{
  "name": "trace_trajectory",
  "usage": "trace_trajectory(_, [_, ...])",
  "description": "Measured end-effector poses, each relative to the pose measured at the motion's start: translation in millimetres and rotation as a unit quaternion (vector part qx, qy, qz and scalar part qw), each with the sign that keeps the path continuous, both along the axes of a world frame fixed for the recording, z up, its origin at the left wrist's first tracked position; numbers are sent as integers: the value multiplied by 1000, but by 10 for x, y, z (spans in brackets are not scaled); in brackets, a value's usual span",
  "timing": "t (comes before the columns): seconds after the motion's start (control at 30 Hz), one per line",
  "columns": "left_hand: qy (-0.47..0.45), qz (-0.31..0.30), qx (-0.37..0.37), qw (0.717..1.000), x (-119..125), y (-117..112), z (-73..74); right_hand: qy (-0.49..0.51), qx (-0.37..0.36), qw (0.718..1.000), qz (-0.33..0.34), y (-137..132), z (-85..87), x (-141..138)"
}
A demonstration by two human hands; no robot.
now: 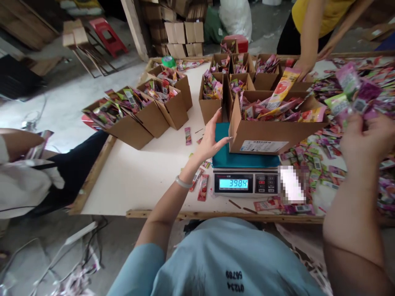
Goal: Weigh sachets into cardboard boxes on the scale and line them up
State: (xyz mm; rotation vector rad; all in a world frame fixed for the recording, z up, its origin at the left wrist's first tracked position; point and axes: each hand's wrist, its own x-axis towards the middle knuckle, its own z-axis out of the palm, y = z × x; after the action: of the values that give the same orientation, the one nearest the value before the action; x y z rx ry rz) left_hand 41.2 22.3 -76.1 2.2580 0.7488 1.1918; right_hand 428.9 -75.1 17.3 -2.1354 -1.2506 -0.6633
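Note:
A cardboard box point(265, 133) full of coloured sachets sits on the teal platform of a weighing scale point(243, 183) whose display reads 398.4. My left hand point(211, 137) rests open against the box's left side, fingers spread. My right hand point(365, 142) is raised at the right, shut on a bunch of purple and green sachets point(352, 92) held above a loose pile of sachets point(311, 164) on the table.
Several filled cardboard boxes point(148, 111) stand at the left and back of the white table point(138, 181). Another person's hand point(304, 68) reaches in at the back right. A seated person's arm point(18, 142) shows at the left. A few loose sachets point(202, 187) lie by the scale.

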Motion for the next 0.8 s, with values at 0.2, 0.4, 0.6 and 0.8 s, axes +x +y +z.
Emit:
trace_trajectory(0.2, [-6,0,-15,1000,26,11,1,39,3,999,-5,-19,163,-111])
trace_trajectory(0.4, [-11,9,-11,1000,37,10,-6,2,-8,999,41,-7,450,-194])
trace_trajectory(0.6, [-2,-3,-10,1000,-6,56,-88,53,-99,986,-119,-84,456,-171])
trace_trajectory(0.8, [-9,30,-49,998,68,193,-249,292,-39,930,222,216,264,-90])
